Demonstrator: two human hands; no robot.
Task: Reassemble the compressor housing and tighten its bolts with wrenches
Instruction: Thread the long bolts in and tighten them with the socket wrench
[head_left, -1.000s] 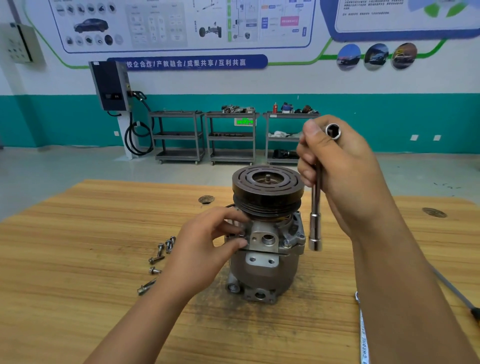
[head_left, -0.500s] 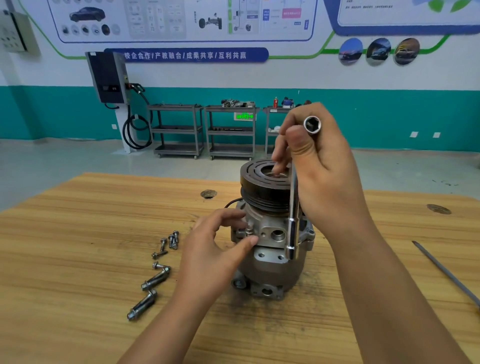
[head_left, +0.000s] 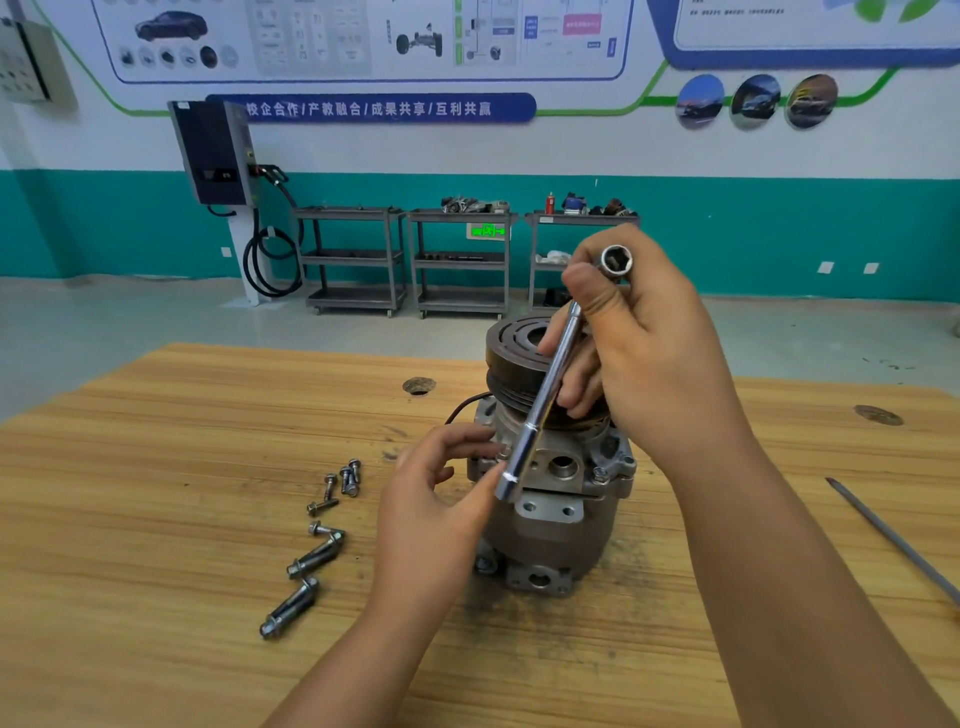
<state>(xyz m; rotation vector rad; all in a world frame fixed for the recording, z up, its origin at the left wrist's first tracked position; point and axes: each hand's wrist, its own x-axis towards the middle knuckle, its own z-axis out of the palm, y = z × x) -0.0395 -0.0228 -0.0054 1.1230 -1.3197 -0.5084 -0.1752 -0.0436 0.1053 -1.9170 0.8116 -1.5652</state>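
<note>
Nearest the viewer, two bare forearms reach in over the pale wooden plank table (head_left: 156, 467); on its left part lie loose steel flange bolts (head_left: 317, 553), the long ones nearer and the short ones just beyond them, well clear of the hands. The left hand (head_left: 431, 499) sits against the left side of the grey cast-metal compressor housing (head_left: 550, 530), which stands upright at the table's middle; its thumb and forefinger curl either side of a small bolt head (head_left: 503, 452) on the housing's flange, though whether they actually pinch it cannot be told. The long chrome socket wrench (head_left: 545, 400) slants down across the housing's front, its lower socket end resting just beside that bolt head and against the left thumb. The right hand (head_left: 654, 353) is clamped on the wrench's upper end, thumb pressed near the open hex socket at the top, its other fingers lying against the black grooved pulley (head_left: 511, 348) that crowns the housing. Off to the right a thin grey metal rod (head_left: 893, 540) lies diagonally on the wood; a round hole (head_left: 418, 385) shows in the tabletop beyond the housing. Far off, grey shelf carts (head_left: 353, 260) line the teal wall; a dark wall charger (head_left: 213, 150) hangs to their left.
</note>
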